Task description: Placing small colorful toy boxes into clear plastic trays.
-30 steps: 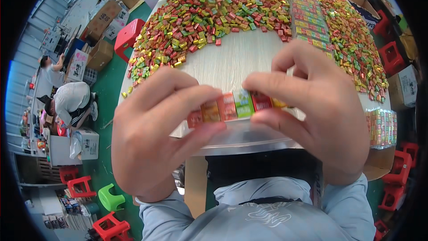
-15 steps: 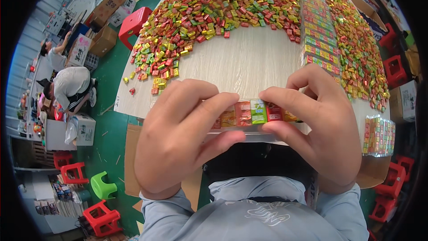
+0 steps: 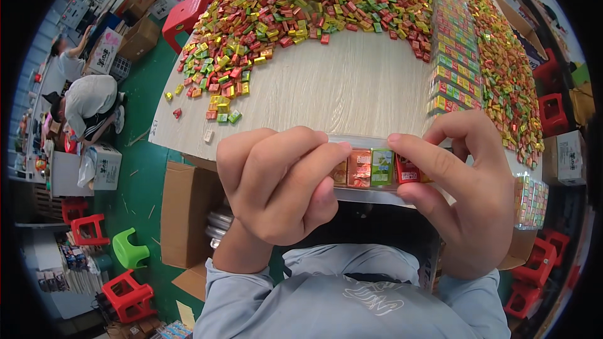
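Note:
A short row of small wrapped candies [image 3: 371, 167], orange, green and red, lies in a clear plastic tray [image 3: 370, 197] at the table's near edge. My right hand [image 3: 461, 182] is closed at the row's right end, index finger above and thumb below a red candy [image 3: 407, 171]. At the left end, my left hand [image 3: 279, 182] is curled with its index fingertip against the row. Its thumb is bent in, and whatever sits between those fingers is hidden. Both hands cover the row's ends.
A large heap of wrapped candies [image 3: 301, 9] spreads over the table's far side. Filled clear trays [image 3: 457, 56] lie stacked at right, with another packed block [image 3: 531, 201] near the right edge. A cardboard box [image 3: 188, 213] stands below left. Two people are at far left.
My left thumb and fingers have curled inward, off the lower side of the row. The view has shifted slightly, and my right hand keeps its pinch at the right end.

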Tool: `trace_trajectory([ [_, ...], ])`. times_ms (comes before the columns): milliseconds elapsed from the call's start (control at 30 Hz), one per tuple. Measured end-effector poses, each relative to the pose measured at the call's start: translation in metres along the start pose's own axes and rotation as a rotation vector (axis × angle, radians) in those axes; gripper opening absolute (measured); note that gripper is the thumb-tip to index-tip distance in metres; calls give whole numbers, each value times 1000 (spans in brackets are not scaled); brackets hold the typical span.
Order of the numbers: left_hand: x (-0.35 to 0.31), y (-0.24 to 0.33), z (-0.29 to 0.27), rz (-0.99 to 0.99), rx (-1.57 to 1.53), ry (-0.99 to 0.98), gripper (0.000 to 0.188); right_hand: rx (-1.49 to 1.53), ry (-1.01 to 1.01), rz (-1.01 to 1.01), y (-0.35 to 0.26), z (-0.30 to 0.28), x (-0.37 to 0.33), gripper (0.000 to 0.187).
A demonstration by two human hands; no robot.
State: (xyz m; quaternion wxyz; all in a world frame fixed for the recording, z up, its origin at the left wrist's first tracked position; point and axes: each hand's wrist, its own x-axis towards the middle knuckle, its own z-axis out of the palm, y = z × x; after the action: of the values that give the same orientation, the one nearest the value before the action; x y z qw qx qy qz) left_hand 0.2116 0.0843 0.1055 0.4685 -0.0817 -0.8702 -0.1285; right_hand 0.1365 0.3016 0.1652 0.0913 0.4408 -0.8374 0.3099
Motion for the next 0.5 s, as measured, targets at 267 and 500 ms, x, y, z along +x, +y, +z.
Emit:
trace_trajectory([
  [267,-4,-4,1,23,-10,42,45,-64,-55,-21,-7,-3,-3,40],
  [500,5,-11,-9,89,-145,-125,34,-20,64,-16,-3,8,-15,47],
])
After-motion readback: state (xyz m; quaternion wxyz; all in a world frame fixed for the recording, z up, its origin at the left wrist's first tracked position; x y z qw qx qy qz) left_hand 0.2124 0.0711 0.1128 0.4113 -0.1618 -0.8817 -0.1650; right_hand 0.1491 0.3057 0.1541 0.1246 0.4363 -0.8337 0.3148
